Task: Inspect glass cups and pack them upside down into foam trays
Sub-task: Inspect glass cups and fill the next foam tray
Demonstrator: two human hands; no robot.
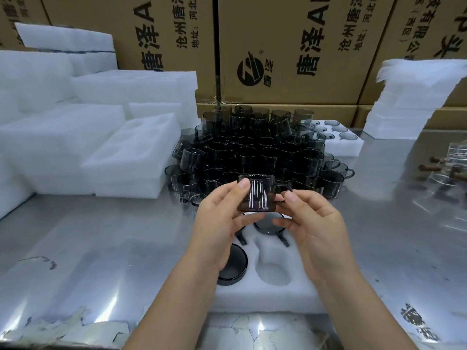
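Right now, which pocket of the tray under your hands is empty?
The near-right pocket: bare white foam, while the near-left and far-right pockets hold dark cups.

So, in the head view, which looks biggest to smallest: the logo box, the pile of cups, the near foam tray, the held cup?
1. logo box
2. pile of cups
3. near foam tray, partly covered, so unsure against the pile
4. held cup

Single head-worn wide-angle view. Faces forward and down; left hand (pixel 219 224) and right hand (pixel 316 229) close beneath, metal table (pixel 101 248) below, cartons (pixel 290 46) behind.
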